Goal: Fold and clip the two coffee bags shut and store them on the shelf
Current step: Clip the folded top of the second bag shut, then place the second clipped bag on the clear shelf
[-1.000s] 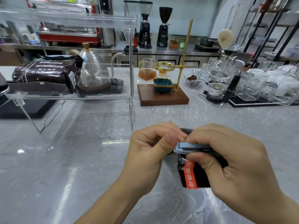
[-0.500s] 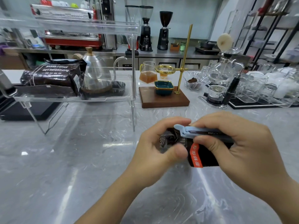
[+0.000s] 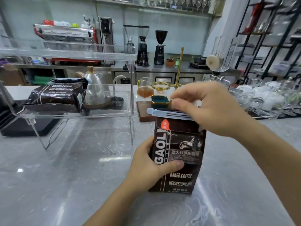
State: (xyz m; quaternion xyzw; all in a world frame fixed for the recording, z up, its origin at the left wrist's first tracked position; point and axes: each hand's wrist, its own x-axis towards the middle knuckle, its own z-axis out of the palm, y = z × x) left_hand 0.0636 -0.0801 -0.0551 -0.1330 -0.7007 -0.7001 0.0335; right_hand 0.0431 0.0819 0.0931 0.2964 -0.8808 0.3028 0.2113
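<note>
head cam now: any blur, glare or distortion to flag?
Head view: right hand is motion-blurred above the blue clip; left hand and coffee bag print stay readable; ceiling-light glare streaks the marble counter; wide-angle bowing at the edges; back shelves soft.

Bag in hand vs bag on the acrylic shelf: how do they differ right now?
The held bag stands upright on the counter; the shelf bag lies on its side on the clear shelf. The held bag is gripped by the left hand, the right hand at its blue clip; the shelf bag is untouched. Both are dark bags printed BAKED.COFFEE.
</note>
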